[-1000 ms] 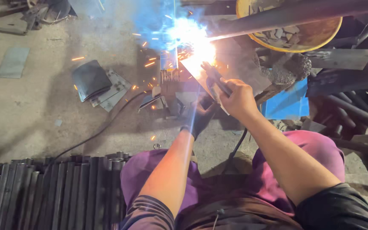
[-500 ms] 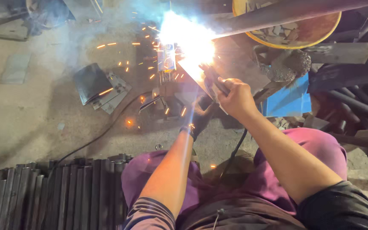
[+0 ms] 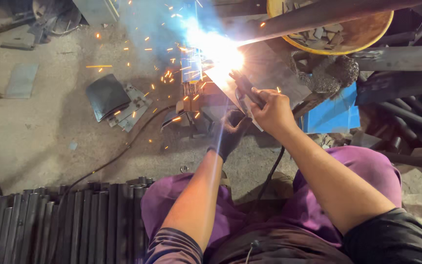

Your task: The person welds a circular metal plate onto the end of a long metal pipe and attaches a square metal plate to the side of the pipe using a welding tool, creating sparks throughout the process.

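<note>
my right hand (image 3: 272, 113) is bare and wrapped tight around the welding holder (image 3: 244, 87), fingers curled shut on its handle so the tip stays pointed up and away from me into the arc (image 3: 221, 56). my left hand (image 3: 230, 133) wears a dark glove and sits just beside and below the right one, closed against the edge of the metal sheet (image 3: 264, 73); it seems to steady the piece while the other hand works (how firmly it grips i cannot tell, the glare washes over it). the sheet lies tilted, its near corner toward my hands and its far end at the bright spot, which keeps the joint within arm's reach while my knees stay back. sparks (image 3: 172, 73) scatter out to the left over the floor. a black cable (image 3: 123, 154) snakes from that area across the floor, and another drops from the holder down between my legs.

there is no worktop here; everything rests on a rough concrete floor (image 3: 35, 127), dusty and stained. a stack of dark metal bars (image 3: 74, 220) lies near my left knee, a few flat plates (image 3: 116, 100) sit off to the left, a yellow basin (image 3: 352, 29) with scrap pieces stands up right, and a blue sheet (image 3: 335, 115) lies just beyond my right arm. a long pipe (image 3: 318, 14) crosses the top.
</note>
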